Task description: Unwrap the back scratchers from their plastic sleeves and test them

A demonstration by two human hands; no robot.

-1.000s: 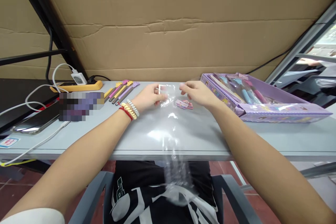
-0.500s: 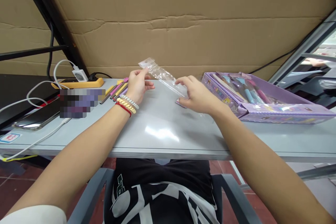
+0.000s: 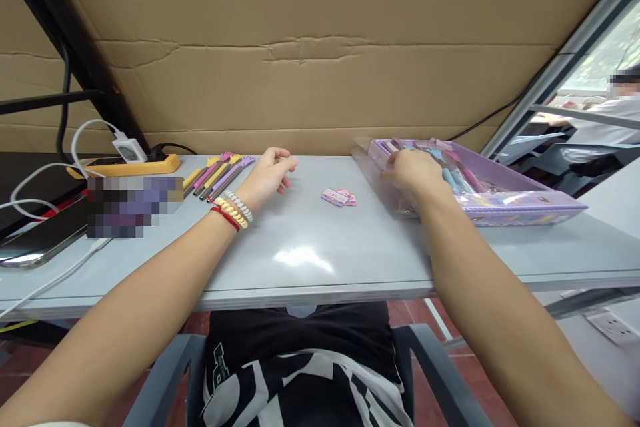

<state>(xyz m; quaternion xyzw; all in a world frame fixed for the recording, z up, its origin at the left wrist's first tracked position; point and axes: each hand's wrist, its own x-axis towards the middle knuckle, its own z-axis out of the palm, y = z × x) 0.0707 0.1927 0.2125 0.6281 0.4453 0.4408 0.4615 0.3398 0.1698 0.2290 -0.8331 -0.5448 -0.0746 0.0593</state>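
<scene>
My left hand (image 3: pixel 273 177) rests over the table with its fingers loosely apart and nothing in them. Just left of it lies a row of slim yellow, pink and purple sticks (image 3: pixel 220 173) with grey shafts and small hand-shaped ends. My right hand (image 3: pixel 413 173), a little blurred, grips a clear plastic bag (image 3: pixel 377 180) at the left side of an open purple box (image 3: pixel 530 207); its fingertips are partly hidden. Several wrapped blue and pink items (image 3: pixel 455 173) lie in the box. Between my hands, small pink printed cards (image 3: pixel 340 197) lie on the table.
A yellow power strip (image 3: pixel 165 165) with a white charger (image 3: pixel 129 147) stands at the back left. Near it lie a phone (image 3: pixel 40 240) and white cables. A cardboard panel (image 3: pixel 300 93) closes off the back. Another person (image 3: pixel 605 123) sits at the far right.
My right hand has carried the clear plastic bag right, to the purple box. My left hand has let go of the bag's end. The small pink cards now show on the table.
</scene>
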